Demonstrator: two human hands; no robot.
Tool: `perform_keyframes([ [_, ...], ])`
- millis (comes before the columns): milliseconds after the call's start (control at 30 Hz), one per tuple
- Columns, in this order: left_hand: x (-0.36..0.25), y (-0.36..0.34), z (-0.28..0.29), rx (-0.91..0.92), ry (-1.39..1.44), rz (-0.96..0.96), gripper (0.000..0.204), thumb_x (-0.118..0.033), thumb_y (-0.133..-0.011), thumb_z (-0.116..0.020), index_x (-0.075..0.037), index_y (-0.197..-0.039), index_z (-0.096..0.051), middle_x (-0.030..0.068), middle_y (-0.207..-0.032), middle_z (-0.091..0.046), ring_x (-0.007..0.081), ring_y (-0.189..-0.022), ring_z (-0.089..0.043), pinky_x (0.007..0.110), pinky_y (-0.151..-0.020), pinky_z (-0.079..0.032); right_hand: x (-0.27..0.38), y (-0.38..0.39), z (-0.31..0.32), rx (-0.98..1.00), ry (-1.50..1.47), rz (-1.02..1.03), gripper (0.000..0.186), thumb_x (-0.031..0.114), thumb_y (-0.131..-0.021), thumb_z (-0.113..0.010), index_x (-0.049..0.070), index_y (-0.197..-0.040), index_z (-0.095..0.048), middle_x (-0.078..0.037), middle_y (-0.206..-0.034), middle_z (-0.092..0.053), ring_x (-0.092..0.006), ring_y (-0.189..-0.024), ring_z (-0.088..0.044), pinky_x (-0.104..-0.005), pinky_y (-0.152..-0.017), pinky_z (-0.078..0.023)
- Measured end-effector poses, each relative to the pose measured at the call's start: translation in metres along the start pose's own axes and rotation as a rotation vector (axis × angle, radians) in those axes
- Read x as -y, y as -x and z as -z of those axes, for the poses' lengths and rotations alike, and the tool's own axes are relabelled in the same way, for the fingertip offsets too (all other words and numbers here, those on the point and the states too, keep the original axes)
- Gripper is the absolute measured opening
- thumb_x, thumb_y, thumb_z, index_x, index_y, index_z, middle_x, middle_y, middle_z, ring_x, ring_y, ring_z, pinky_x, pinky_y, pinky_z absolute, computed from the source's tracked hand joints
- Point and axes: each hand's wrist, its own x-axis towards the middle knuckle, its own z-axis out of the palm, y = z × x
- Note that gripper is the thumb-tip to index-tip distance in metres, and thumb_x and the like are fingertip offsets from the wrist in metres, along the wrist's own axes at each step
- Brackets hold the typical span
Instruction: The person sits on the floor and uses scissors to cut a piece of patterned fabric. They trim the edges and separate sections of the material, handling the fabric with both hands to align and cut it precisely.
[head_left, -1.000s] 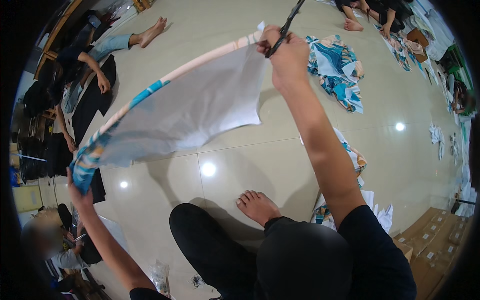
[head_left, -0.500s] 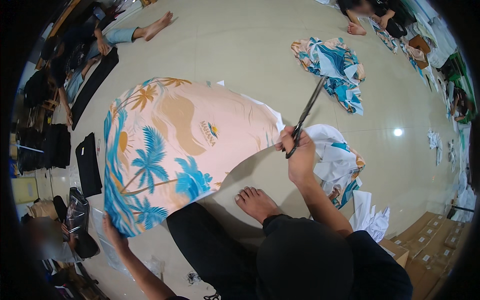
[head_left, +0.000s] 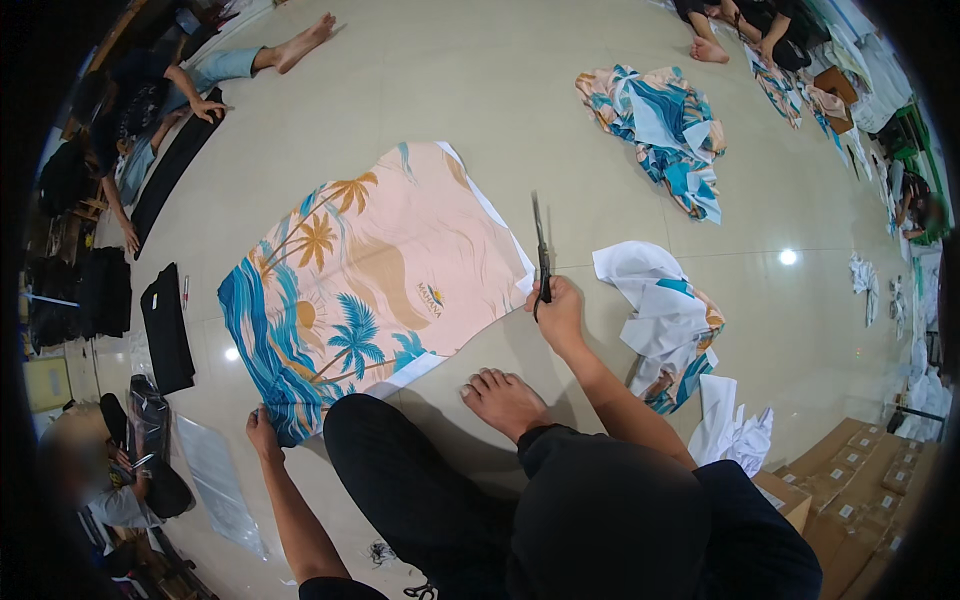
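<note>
A printed fabric panel (head_left: 385, 265), pale pink with blue waves and palm trees and white borders, is stretched out in front of me. My left hand (head_left: 262, 434) pinches its lower left corner beside my knee. My right hand (head_left: 553, 312) is closed round black-handled scissors (head_left: 542, 240), whose blades point away from me. The panel's right corner meets the fingers of that hand; whether they grip it is hard to see. My bare foot (head_left: 503, 400) rests on the floor just below the right corner.
A crumpled heap of printed fabric (head_left: 665, 130) lies far right, with a white-and-printed pile (head_left: 662, 325) nearer. White scraps (head_left: 735, 430) and cardboard boxes (head_left: 855, 480) are at lower right. Left are folded black cloth (head_left: 167, 328), a clear plastic bag (head_left: 220, 480) and seated people.
The panel has swung down and flattened, its top now tilted away. My left hand has moved right and slightly up; my right hand has moved left and down with the scissors, blades now nearly upright.
</note>
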Motion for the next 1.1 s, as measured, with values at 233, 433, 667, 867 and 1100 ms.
perform_keyframes([
  [233,0.028,-0.023,0.042,-0.110,-0.593,0.003,0.037,-0.031,-0.102,-0.077,0.004,-0.091,-0.076,0.0128,-0.080,-0.074,0.0257,-0.074,-0.068,0.043,-0.073,-0.054,0.026,0.036,0.014,-0.076,0.379,0.092,0.018,0.011,-0.091,-0.082,-0.003,-0.095,-0.071,-0.022,-0.080,-0.073,-0.0373,-0.069,-0.073,-0.0457,-0.068,-0.056],
  [433,0.030,-0.023,0.011,-0.155,-0.919,-0.081,0.043,-0.033,-0.096,-0.082,0.006,-0.114,-0.074,0.0266,-0.109,-0.077,0.0467,-0.103,-0.074,0.055,-0.094,-0.057,0.011,0.043,0.034,-0.167,0.426,0.088,0.027,0.016,-0.089,-0.087,-0.002,-0.092,-0.067,-0.019,-0.077,-0.073,-0.0368,-0.068,-0.072,-0.0460,-0.067,-0.056],
  [667,-0.079,0.015,-0.121,0.002,-0.751,-0.682,0.055,-0.023,-0.098,-0.081,0.005,-0.141,-0.062,0.0277,-0.135,-0.067,0.0485,-0.131,-0.061,0.054,-0.114,-0.048,0.024,0.026,0.016,-0.204,0.617,0.293,0.060,0.036,-0.074,-0.105,0.001,-0.096,-0.061,-0.011,-0.079,-0.065,-0.0276,-0.067,-0.063,-0.0415,-0.064,-0.054],
  [867,-0.183,0.148,-0.279,0.589,-0.595,-0.921,0.051,-0.009,-0.092,-0.079,0.000,-0.140,-0.064,0.0282,-0.143,-0.061,0.0473,-0.136,-0.057,0.053,-0.118,-0.045,0.022,0.009,0.000,-0.095,0.665,0.384,0.047,0.019,-0.075,-0.095,0.001,-0.102,-0.061,-0.018,-0.095,-0.071,-0.0402,-0.096,-0.071,-0.0534,-0.084,-0.054],
  [1100,-0.176,0.239,-0.368,0.776,-0.566,-1.151,0.048,-0.007,-0.091,-0.078,-0.003,-0.137,-0.066,0.0241,-0.153,-0.054,0.0465,-0.148,-0.048,0.056,-0.122,-0.043,-0.003,0.027,0.060,-0.156,0.726,0.182,0.037,0.009,-0.079,-0.084,0.002,-0.107,-0.060,-0.019,-0.101,-0.069,-0.0444,-0.100,-0.068,-0.0542,-0.087,-0.052],
])
